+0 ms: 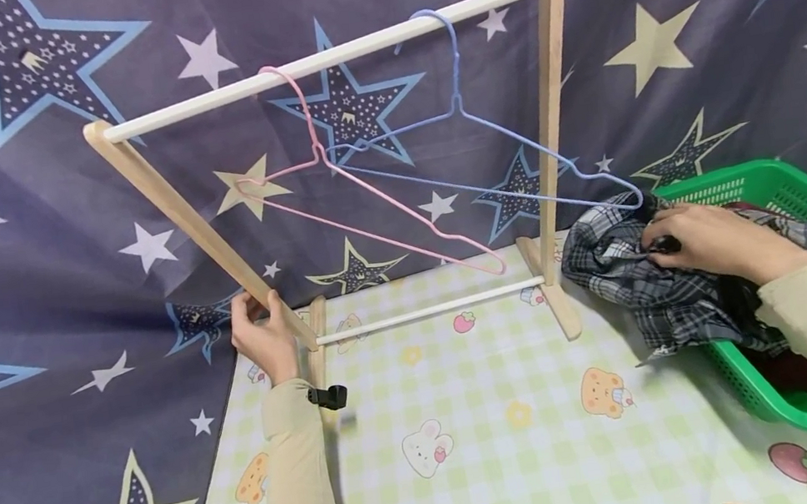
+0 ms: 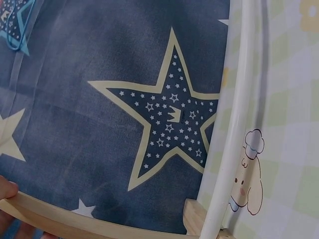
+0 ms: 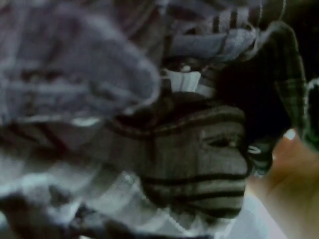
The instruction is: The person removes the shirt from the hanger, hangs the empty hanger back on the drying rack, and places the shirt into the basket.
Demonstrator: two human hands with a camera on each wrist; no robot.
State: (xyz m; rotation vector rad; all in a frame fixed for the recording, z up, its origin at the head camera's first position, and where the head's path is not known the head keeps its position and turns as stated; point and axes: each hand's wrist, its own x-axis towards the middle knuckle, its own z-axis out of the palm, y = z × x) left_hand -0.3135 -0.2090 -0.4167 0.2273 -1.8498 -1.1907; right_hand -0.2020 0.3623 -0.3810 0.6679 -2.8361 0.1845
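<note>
My left hand (image 1: 266,338) grips the lower part of the left wooden post of a clothes rack (image 1: 174,203). In the left wrist view, fingertips (image 2: 7,189) lie against that post (image 2: 75,221). On the right, my right hand (image 1: 712,241) holds a dark grey plaid shirt (image 1: 619,259) bunched at the basket's edge; a small black part shows by the fingers, its kind unclear. Blurred folds of the plaid shirt (image 3: 184,154) fill the right wrist view, with part of the hand (image 3: 294,184) at its right edge. Most right fingertips are hidden in cloth.
A pink hanger (image 1: 374,197) and a blue hanger (image 1: 502,129) hang from the white top bar (image 1: 348,47). The blue one's right end reaches over the shirt. A green basket (image 1: 761,397) with more clothes stands right on the checked tablecloth (image 1: 491,476). A starred curtain (image 1: 78,309) hangs behind.
</note>
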